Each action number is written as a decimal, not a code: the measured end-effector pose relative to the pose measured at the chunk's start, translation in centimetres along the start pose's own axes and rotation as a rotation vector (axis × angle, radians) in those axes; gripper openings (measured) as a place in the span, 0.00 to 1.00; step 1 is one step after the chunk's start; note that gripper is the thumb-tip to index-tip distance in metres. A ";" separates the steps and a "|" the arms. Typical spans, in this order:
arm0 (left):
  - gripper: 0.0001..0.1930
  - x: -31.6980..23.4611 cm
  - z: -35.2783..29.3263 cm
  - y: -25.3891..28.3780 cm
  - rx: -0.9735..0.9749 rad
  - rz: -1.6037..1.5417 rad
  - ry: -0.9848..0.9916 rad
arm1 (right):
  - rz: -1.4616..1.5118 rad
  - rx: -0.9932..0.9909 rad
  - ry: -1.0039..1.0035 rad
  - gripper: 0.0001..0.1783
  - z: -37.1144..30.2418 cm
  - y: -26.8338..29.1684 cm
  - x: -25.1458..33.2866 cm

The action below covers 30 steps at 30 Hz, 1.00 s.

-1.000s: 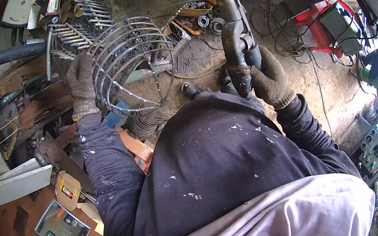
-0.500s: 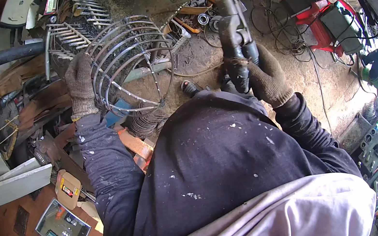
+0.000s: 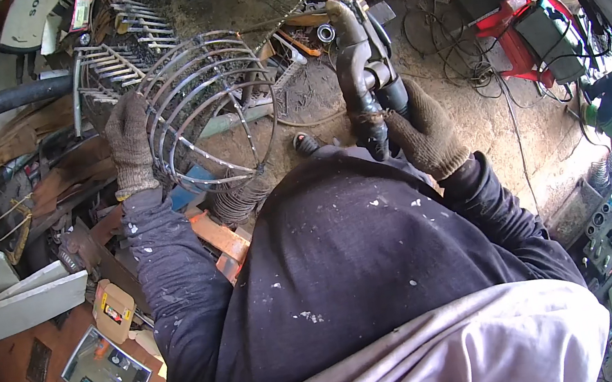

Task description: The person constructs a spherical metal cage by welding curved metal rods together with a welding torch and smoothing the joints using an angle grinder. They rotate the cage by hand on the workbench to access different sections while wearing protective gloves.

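Presently, head view: both hands are occupied, each in a gloved grip, in front of the wearer's dark, speckled clothing (image 3: pixel 347 256); only this one view is given.
Left hand: the left hand (image 3: pixel 130 138) is closed around the left side of the round rod cage (image 3: pixel 227 89); the fingers behind the bars are partly hidden.
Right hand: the right hand (image 3: pixel 431 125) holds the handle end of a dark clamp-like holder (image 3: pixel 358 76), narrow around it, thumb laid along its side.
Rod cage: it is held up at the left of the middle, tilted, above the cluttered floor (image 3: pixel 492 163); the holder is to its right, and their bodies are apart.
Thin rod: from the holder's head a thin rod (image 3: pixel 284 20) extends leftward to the cage's upper rim; whether it touches, I cannot tell.
Step in hand: I judge it is the aligning of the rod with the cage; the joint itself is too small to read.
Next move: it would call, I think, for a steady left grip and a small, well-controlled shift of the holder.
Since half a second ago: the holder and right hand have come leftward, nearer to the cage; the holder's head is also lower in the view; the left grip is about the same.
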<state>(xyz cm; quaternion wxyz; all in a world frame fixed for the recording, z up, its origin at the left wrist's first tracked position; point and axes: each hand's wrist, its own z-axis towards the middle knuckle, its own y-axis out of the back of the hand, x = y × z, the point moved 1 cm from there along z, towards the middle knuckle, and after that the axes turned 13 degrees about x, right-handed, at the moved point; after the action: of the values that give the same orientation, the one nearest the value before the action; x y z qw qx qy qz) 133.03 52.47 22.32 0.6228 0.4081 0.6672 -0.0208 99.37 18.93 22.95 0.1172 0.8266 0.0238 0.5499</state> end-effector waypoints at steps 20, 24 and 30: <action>0.16 2.0 0.6 1.1 0.012 -0.189 0.014 | 0.462 0.060 0.087 0.22 0.7 -1.2 -2.0; 0.16 2.5 1.3 0.8 -0.060 -0.022 0.023 | 0.422 0.073 0.046 0.23 0.6 -1.1 -2.4; 0.22 2.8 1.3 0.8 -0.057 -0.038 -0.076 | 0.629 0.033 0.088 0.24 0.3 -1.4 -2.5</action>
<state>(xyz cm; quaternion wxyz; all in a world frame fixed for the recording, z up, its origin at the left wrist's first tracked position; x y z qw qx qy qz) 134.85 53.73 20.02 0.6584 0.3763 0.6512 -0.0291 98.81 19.84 20.25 -0.0731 0.7705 -0.2191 0.5941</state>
